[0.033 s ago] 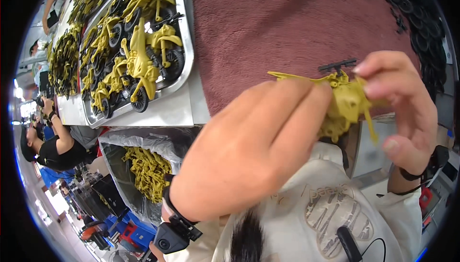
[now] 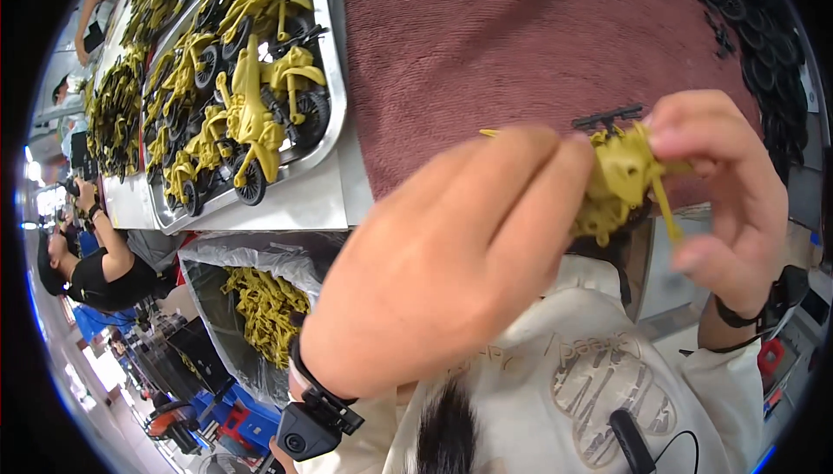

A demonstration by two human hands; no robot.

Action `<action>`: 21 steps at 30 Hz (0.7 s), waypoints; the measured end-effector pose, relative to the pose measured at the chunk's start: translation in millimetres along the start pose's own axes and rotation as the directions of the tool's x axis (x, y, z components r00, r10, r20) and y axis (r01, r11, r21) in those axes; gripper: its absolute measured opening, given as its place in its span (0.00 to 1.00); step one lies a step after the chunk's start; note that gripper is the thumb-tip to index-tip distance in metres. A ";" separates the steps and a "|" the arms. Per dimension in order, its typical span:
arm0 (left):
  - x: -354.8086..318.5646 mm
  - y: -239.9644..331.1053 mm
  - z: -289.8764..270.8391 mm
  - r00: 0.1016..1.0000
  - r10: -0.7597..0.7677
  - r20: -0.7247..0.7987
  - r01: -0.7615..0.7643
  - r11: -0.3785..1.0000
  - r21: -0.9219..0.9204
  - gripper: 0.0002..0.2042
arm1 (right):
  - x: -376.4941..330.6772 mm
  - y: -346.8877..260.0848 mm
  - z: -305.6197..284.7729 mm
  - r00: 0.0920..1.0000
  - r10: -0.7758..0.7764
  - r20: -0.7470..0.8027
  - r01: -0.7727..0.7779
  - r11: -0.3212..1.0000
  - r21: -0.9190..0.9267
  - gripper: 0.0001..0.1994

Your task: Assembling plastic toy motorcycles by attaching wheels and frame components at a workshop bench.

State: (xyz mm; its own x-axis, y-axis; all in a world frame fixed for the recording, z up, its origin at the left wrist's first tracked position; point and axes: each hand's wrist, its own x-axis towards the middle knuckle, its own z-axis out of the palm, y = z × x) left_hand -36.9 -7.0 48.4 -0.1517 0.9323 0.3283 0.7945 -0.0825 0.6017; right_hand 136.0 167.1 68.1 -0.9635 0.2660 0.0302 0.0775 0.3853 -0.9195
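Observation:
My left hand (image 2: 442, 257) is wrapped round a yellow plastic toy motorcycle body (image 2: 623, 166), hiding much of its rear. A black handlebar piece (image 2: 607, 117) stands out at the top of the body. From the right, my right hand (image 2: 724, 183) curls about the front end. Its fingertips press on the body beside the thin yellow front fork (image 2: 666, 211), and its thumb is at the fork's lower tip. No wheel shows on the front fork.
A metal tray (image 2: 334, 118) at left holds several yellow toy motorcycles with black wheels. Below it sits a plastic-lined bin (image 2: 204, 270) of yellow parts. A reddish-brown towel (image 2: 486, 49) covers the table; black wheels (image 2: 764, 58) lie piled at far right. People work at far left.
My right thumb has come up against the fork's tip, from slightly apart. My left hand has shifted a little left, and the toy body has turned slightly.

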 end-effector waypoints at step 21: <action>5.8 3.9 13.7 0.997 -0.065 0.032 0.058 0.982 0.182 0.23 | 0.1 10.5 29.2 0.968 -0.121 -0.219 -0.016 0.844 -0.537 0.19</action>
State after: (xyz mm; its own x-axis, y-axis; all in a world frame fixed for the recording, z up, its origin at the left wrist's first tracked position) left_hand -26.7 2.9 42.7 -0.1836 0.9466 0.2650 0.8780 0.0367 0.4773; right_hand 129.2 145.3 47.0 -0.8863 0.4042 0.2262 0.2181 0.7950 -0.5661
